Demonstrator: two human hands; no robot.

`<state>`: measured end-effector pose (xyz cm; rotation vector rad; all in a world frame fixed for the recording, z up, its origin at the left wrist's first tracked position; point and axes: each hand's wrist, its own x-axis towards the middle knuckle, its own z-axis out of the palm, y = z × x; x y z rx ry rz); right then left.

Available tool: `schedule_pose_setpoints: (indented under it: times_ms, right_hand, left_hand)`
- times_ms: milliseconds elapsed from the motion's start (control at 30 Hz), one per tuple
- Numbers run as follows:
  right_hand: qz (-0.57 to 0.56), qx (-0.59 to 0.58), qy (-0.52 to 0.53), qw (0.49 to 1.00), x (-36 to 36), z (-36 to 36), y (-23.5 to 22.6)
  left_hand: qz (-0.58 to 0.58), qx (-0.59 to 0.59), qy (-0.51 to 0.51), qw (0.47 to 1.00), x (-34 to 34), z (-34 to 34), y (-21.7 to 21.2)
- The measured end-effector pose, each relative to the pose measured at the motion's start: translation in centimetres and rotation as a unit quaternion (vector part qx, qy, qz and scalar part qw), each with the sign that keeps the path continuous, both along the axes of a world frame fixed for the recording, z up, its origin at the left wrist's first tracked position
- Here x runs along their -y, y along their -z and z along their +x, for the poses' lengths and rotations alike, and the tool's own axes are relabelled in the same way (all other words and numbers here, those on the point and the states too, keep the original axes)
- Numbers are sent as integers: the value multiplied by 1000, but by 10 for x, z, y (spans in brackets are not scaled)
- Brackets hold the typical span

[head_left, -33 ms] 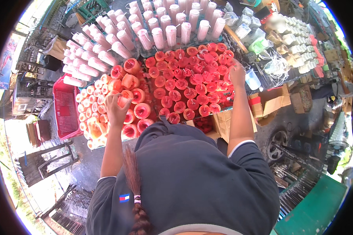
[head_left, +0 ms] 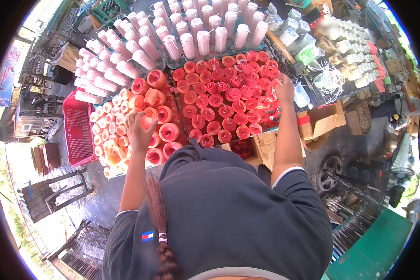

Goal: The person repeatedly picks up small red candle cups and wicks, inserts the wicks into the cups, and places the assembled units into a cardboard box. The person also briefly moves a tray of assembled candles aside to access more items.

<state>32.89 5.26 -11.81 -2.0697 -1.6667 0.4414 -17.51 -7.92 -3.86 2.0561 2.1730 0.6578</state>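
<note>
Many short red candles (head_left: 224, 100) with wicks stand packed together on a table in front of me. To their left lie larger orange-red candles (head_left: 161, 116), some tipped on their sides. My left hand (head_left: 137, 131) grips one of these orange-red candles (head_left: 149, 116) from above. My right hand (head_left: 284, 88) is stretched to the right edge of the red group, its fingers closed on a small red candle (head_left: 271, 88) there.
Tall pale pink candles (head_left: 196, 35) stand in rows at the back and left. Small peach candles (head_left: 108, 140) line the left edge. A red plastic basket (head_left: 77, 133) sits left, cardboard boxes (head_left: 322, 126) right, white string (head_left: 329, 74) and small white items (head_left: 354, 42) beyond.
</note>
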Motion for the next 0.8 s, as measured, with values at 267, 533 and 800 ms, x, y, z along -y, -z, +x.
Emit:
schedule_pose_setpoints:
  times_ms: [267,533,800]
  right_hand:
    - [-76,108,-167,977,-11,25,-10]
    - [-105,289,-250,918,-10,13,-23]
    - [1,99,-61,993,4,32,20]
  left_hand:
    - [-3,-123,144,982,21,14,32]
    - [11,-123,108,987,17,14,24]
    - [67,-102,90,988,14,23,14]
